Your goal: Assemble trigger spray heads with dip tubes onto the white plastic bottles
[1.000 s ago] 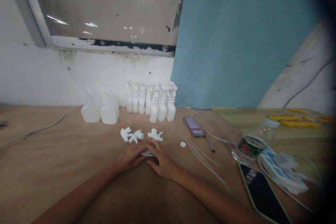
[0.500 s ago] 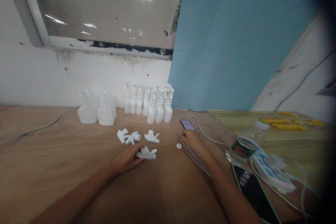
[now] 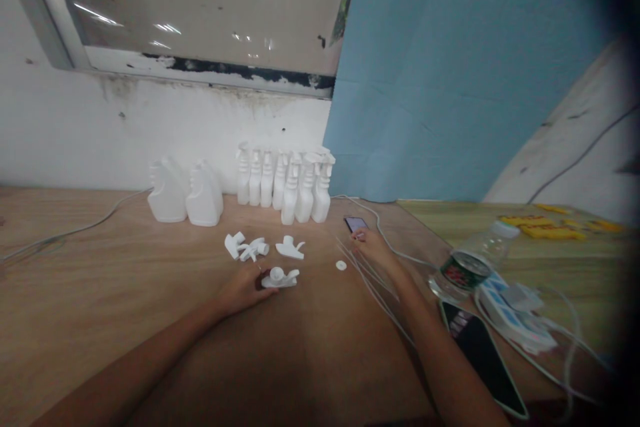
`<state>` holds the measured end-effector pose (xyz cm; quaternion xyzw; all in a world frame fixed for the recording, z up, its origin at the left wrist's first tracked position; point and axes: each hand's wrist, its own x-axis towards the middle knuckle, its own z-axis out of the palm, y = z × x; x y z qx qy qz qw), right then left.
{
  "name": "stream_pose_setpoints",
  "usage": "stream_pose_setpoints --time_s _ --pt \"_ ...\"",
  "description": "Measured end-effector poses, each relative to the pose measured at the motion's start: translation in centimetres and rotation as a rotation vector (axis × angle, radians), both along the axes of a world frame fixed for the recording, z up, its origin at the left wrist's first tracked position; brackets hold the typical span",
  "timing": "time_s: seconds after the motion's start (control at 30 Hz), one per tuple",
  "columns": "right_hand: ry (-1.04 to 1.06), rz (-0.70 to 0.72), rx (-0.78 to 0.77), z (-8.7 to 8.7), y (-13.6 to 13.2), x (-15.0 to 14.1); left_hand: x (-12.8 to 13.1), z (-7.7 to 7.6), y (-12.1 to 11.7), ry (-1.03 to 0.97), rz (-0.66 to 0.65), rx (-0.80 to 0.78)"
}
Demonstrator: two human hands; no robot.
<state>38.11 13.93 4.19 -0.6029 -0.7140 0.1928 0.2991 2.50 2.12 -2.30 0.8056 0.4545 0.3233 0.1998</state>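
Note:
My left hand (image 3: 246, 290) is closed round one end of a white trigger spray head (image 3: 281, 278), held low over the table with its round collar facing up. Just beyond it lie another spray head (image 3: 290, 247) and a small cluster of spray heads (image 3: 254, 249). My right hand (image 3: 375, 248) has its fingers curled together at the near edge of a phone (image 3: 356, 223); what is between the fingertips, if anything, I cannot make out. Thin white tubes (image 3: 371, 288) lie beside and under that hand. A small white disc (image 3: 341, 265) rests to its left.
White spray bottles (image 3: 289, 203) with heads on stand by the wall, beside headless bottles (image 3: 204, 203). At right are a drink bottle (image 3: 465, 267), a power strip (image 3: 520, 320), a dark tablet-like device (image 3: 483, 353), cables and yellow pieces (image 3: 550, 230).
The view has tilted down slightly. My right hand has shifted a little forward and right, closer to the phone. The spray head in my left hand has turned, showing its collar opening more.

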Motion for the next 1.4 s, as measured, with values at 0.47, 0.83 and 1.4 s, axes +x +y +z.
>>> stream_pose_setpoints --time_s 0.47,0.83,1.4 --pt "0.744 0.286 0.036 2.7 -3.5 -7.4 0.6 0.9 -0.6 0.098 -0.023 0.005" --pt "0.392 0.568 -0.01 -0.2 -8.0 -14.6 0.8 0.9 -0.8 0.105 -0.042 0.02" --pt "0.136 0.652 0.167 -2.0 -8.2 -15.4 0.9 0.6 -0.7 0.092 -0.038 0.019"
